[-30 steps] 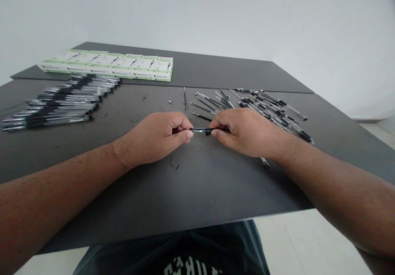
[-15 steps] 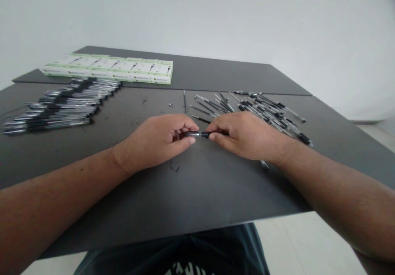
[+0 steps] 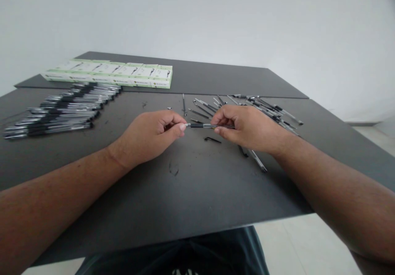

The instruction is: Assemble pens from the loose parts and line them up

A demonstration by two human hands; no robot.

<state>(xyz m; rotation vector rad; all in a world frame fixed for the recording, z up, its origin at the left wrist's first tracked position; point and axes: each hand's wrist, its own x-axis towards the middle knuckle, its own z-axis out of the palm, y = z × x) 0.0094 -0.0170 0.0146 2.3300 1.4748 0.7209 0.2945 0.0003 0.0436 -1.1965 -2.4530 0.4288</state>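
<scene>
A clear-barrelled pen (image 3: 197,125) with a black grip section lies level between my two hands, just above the table. My left hand (image 3: 154,134) pinches its left end between thumb and fingertips. On the barrel's right part, my right hand (image 3: 247,126) is closed, hiding some of it; the pen's far right end pokes into the palm. Just in front of the right fingers lies a small black hooked piece (image 3: 212,140). Thin pen refills (image 3: 200,113) are scattered behind the hands. More pen parts (image 3: 257,160) stick out from under the right hand.
A row of finished-looking pens (image 3: 64,108) lies side by side at the left. Behind them stand white and green boxes (image 3: 123,75). Loose pen barrels (image 3: 277,112) are piled at the right. The dark table's front edge (image 3: 185,236) is close to my lap.
My hands have moved slightly apart, showing more of the pen between them. The black hooked piece on the table is now visible near the right hand.
</scene>
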